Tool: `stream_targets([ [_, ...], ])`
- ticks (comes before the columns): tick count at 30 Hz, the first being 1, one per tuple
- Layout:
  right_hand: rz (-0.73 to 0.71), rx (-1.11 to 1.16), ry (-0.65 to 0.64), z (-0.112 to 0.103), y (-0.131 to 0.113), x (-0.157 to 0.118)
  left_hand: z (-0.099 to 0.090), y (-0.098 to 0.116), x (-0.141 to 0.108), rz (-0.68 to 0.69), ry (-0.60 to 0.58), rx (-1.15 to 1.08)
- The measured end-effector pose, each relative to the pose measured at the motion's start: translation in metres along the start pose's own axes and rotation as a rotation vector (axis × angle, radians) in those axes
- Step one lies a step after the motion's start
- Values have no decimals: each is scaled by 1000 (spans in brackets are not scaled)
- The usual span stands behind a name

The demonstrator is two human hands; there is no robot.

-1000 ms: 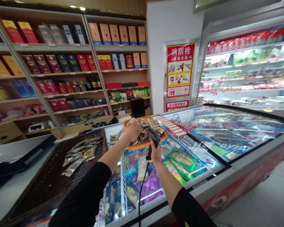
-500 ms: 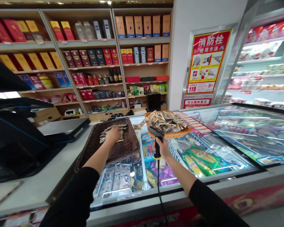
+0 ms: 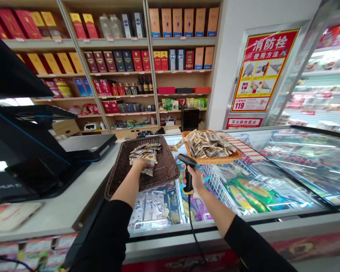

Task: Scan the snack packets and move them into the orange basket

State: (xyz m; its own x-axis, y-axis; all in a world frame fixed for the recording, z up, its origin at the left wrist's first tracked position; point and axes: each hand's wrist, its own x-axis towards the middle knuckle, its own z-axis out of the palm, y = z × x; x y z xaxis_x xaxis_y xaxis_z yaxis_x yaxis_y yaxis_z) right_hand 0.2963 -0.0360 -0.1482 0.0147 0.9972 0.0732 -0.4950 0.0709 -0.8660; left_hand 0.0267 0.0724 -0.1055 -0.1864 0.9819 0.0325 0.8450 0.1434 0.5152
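Note:
In the dark brown wicker basket (image 3: pixel 168 172), several small beige-and-dark packets lie in a loose pile (image 3: pixel 146 150). My left hand (image 3: pixel 140 164) is over the near side of that pile, fingers closed on a small clear-fronted packet (image 3: pixel 148 170). A black barcode scanner (image 3: pixel 188 177) with a yellow ring at its base is upright in my right hand (image 3: pixel 197 179), its head pointing left and its cable hanging down. Just behind the scanner, an orange wicker basket (image 3: pixel 215 160) holds a heap of similar packets (image 3: pixel 206 142). One or two more packets (image 3: pixel 176 145) lie between the baskets.
Both baskets rest on the glass top of a chest freezer (image 3: pixel 274 151) filled with wrapped goods. To the left, a counter (image 3: pixel 82 189) carries a dark checkout machine (image 3: pixel 25 158) and a flat scale plate (image 3: pixel 85 145). Shelves of boxes (image 3: pixel 130 60) stand behind.
My left hand has drawn back nearer to me from the pile and now has a packet in its fingers. The view has shifted left; the right hand keeps the scanner.

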Motion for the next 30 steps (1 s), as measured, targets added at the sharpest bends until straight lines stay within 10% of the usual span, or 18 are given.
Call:
stream_targets([
  [3, -15, -15, -12, 0, 0, 0, -2, 12, -7, -52, -71, 14],
  [7, -87, -113, -77, -3, -4, 0, 2, 34, -20, 118, -24, -608],
  [12, -251, -455, -232, -8, -18, -7, 10, 53, -34, 198, -233, -1144],
  [30, -232, -564, -246, -2, -22, -15, 13, 53, -32, 161, -130, -1239],
])
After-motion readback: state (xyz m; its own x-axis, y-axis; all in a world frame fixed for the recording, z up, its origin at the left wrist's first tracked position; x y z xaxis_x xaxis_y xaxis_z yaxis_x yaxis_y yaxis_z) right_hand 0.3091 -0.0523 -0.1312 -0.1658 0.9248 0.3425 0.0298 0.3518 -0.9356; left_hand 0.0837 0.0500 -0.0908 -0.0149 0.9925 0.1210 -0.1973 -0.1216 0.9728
